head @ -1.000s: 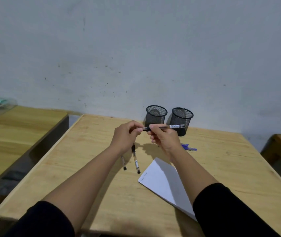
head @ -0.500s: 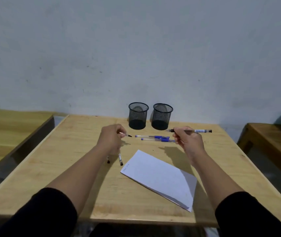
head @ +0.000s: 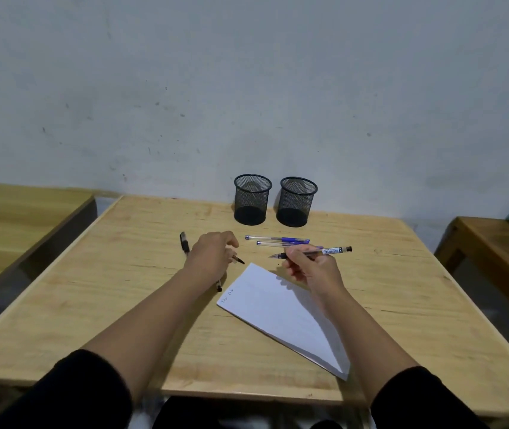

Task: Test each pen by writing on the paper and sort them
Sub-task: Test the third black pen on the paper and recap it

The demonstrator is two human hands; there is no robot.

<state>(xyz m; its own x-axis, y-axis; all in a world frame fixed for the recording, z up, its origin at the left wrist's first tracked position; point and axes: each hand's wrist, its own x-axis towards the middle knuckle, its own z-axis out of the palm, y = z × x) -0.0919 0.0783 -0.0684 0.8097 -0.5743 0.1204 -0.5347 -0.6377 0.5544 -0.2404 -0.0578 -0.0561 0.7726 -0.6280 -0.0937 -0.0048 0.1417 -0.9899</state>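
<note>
My right hand (head: 312,267) holds an uncapped black pen (head: 324,251) level above the table, tip pointing left, just past the far corner of the white paper (head: 281,311). My left hand (head: 213,258) is curled low over the table and grips the pen's black cap (head: 238,260). Two black pens lie under that hand: one end (head: 184,242) shows to its left, another end (head: 219,287) pokes out near the paper. Two blue pens (head: 281,240) lie side by side in front of two black mesh cups (head: 252,199) (head: 297,202).
The wooden table (head: 123,305) stands against a grey wall. A lower wooden bench (head: 15,218) sits to the left and another wooden surface (head: 494,249) to the right. Small scribbles mark the paper's left corner (head: 227,297).
The hands pulled the cap off the pen and moved apart. My left hand sank to the table with the cap. My right hand carried the pen toward the paper. The view tilted down.
</note>
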